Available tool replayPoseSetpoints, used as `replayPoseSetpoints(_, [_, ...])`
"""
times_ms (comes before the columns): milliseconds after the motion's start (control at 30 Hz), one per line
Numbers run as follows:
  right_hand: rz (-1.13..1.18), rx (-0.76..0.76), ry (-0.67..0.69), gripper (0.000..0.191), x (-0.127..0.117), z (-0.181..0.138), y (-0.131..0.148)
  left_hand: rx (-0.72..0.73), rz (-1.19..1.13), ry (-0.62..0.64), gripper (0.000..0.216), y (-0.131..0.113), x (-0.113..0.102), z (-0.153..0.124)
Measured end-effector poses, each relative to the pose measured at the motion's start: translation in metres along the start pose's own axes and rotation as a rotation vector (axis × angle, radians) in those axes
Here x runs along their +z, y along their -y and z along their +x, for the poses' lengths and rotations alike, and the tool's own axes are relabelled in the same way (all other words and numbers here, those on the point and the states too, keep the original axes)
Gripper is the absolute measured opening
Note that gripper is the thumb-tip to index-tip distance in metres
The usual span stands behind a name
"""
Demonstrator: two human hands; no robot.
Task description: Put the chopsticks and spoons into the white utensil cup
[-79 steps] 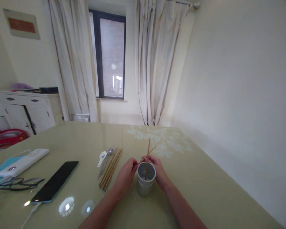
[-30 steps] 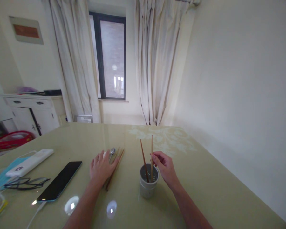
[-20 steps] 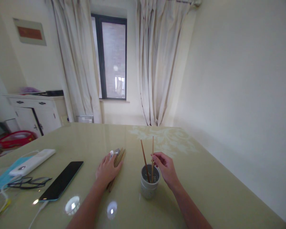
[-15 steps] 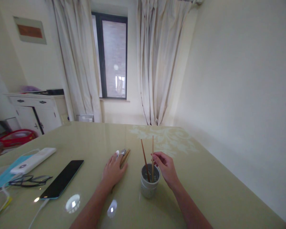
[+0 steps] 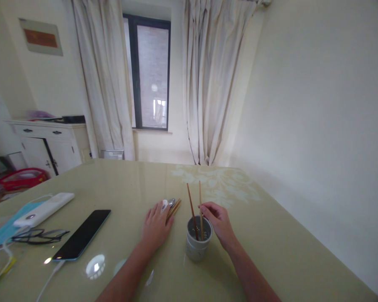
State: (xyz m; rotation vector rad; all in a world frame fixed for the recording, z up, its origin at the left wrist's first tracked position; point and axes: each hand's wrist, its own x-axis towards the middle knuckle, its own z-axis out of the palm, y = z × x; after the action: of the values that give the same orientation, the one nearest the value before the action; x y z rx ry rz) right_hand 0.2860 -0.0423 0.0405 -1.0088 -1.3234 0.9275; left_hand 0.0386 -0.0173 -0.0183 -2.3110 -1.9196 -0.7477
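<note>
Currently my right hand [image 5: 219, 223] grips a thin pale wooden chopstick [image 5: 201, 220] standing in a round grey cup [image 5: 195, 250]; my left hand [image 5: 157, 227] partly covers slim wooden chopsticks [image 5: 174, 209], grip unclear.

Phone [image 5: 83, 235] and glasses [image 5: 38, 242] toward the counter's [image 5: 113, 180] left edge
Beyond the glasses, a white device [image 5: 45, 209] overlaps a blue sheet [image 5: 4, 230].

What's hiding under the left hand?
Peeking out past the left hand are a white spoon, a shiny metal spoon and the ends of some chopsticks. The hand covers the rest, so I can't count the chopsticks.
</note>
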Motion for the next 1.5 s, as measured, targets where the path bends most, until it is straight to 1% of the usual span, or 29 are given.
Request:
replayPoseSetpoints(100, [-0.009,0.013,0.009,0.046,0.001,0.000,-0.001,0.044,-0.092,-0.071,0.043,-0.008,-0.013,0.003])
replayPoseSetpoints(167, [-0.006,0.023,0.011,0.047,0.001,0.000,-0.002,0.106,-0.270,-0.124,0.036,-0.020,-0.024,0.004])
replayPoseSetpoints(233, [0.005,0.038,0.014,0.047,0.001,0.000,-0.003,0.146,-0.517,-0.139,0.035,-0.035,-0.034,0.002])
replayPoseSetpoints(333, [0.024,0.050,0.017,0.047,0.001,-0.001,-0.002,0.095,-0.815,-0.080,0.040,-0.059,-0.042,-0.006])
replayPoseSetpoints(367, [0.027,0.051,0.017,0.047,0.001,-0.001,-0.001,0.079,-0.873,-0.049,0.042,-0.066,-0.043,-0.010])
replayPoseSetpoints(433, [0.033,0.050,0.020,0.046,0.002,-0.001,0.001,0.089,-0.944,0.007,0.043,-0.075,-0.043,-0.017])
replayPoseSetpoints(567, [0.038,0.033,0.039,0.041,0.002,-0.002,0.003,0.150,-0.990,0.047,0.046,-0.080,-0.042,-0.023])
replayPoseSetpoints(733, [0.027,0.025,0.046,0.039,0.003,-0.003,0.006,0.176,-0.993,0.088,0.048,-0.078,-0.041,-0.020])
replayPoseSetpoints(833, [0.024,0.035,0.047,0.039,0.004,-0.003,0.007,0.170,-0.991,0.095,0.050,-0.079,-0.041,-0.021])
replayPoseSetpoints(1033, [0.095,0.047,-0.016,0.042,0.004,-0.002,0.006,0.149,-0.982,0.062,0.049,-0.080,-0.038,-0.023])
replayPoseSetpoints(1167, [0.087,0.054,0.013,0.041,0.003,-0.003,0.008,0.111,-0.961,0.039,0.046,-0.078,-0.035,-0.024])
replayPoseSetpoints(1367, [0.079,0.068,0.033,0.041,0.003,-0.003,0.009,0.099,-0.989,0.072,0.046,-0.077,-0.034,-0.023])
replayPoseSetpoints(1500, [0.086,0.045,0.004,0.041,0.001,-0.003,0.009,0.081,-0.986,0.087,0.046,-0.079,-0.039,-0.025])
